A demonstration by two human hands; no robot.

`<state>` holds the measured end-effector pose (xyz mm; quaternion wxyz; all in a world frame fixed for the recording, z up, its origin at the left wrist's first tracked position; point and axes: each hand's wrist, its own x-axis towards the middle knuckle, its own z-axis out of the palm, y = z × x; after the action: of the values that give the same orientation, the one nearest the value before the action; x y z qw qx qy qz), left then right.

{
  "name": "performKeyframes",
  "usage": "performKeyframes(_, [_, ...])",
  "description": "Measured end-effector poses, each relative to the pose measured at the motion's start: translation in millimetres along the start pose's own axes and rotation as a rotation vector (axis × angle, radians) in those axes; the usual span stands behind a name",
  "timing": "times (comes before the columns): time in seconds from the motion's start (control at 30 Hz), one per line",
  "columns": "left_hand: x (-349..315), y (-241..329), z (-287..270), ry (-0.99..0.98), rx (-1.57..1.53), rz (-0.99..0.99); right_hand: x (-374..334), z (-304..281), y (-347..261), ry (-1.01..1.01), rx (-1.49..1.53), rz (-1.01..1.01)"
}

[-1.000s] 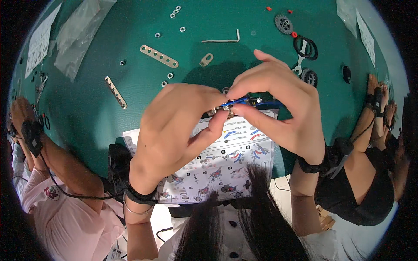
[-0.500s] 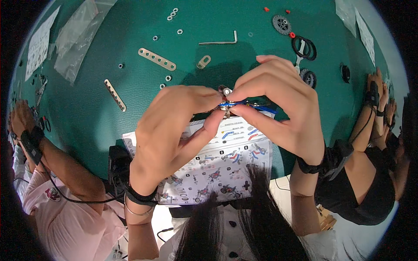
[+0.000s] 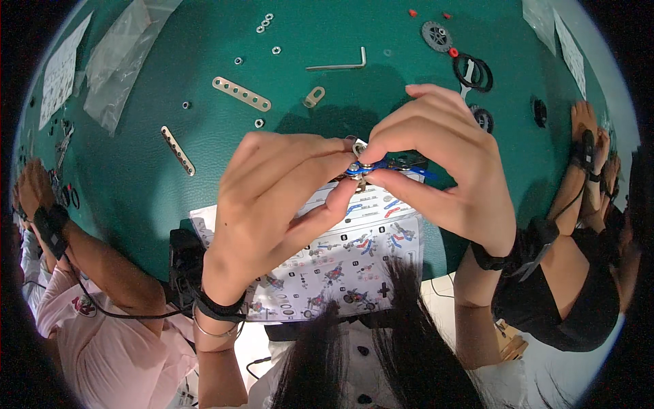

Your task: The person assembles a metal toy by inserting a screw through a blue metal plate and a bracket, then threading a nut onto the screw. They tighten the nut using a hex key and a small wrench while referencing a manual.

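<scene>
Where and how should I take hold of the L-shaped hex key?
Probably midway along the long arm of the hex key, coming from above and the near side and pinching across it: it lies flat, running left to right, with its short arm pointing away.

The blue-and-silver assembly [image 3: 368, 167] had tilted, its right end dipping lower than a second earlier. At its top edge, a silver bracket [image 3: 360, 146], mostly hidden before, had come into view. Left of the assembly, the left hand [image 3: 266, 198] had covered the lower of two hex nuts; to its right, the right hand [image 3: 449, 163] had covered the open-end wrench's [image 3: 466, 87] near end.
</scene>
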<state>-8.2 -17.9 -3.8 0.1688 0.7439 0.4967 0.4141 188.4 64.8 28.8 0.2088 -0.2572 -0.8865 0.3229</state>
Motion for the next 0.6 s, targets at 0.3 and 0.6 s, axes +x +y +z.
performKeyframes(0.3, [1.0, 4.2, -2.8, -0.049, 0.037, 0.037, -2.7, -5.1, -3.1, -0.047, -0.005, 0.007])
performKeyframes(0.6, [5.1, 2.6, 4.5, -0.001, -0.018, -0.006, -9.8, -0.1, -0.8, 0.072, 0.035, 0.057])
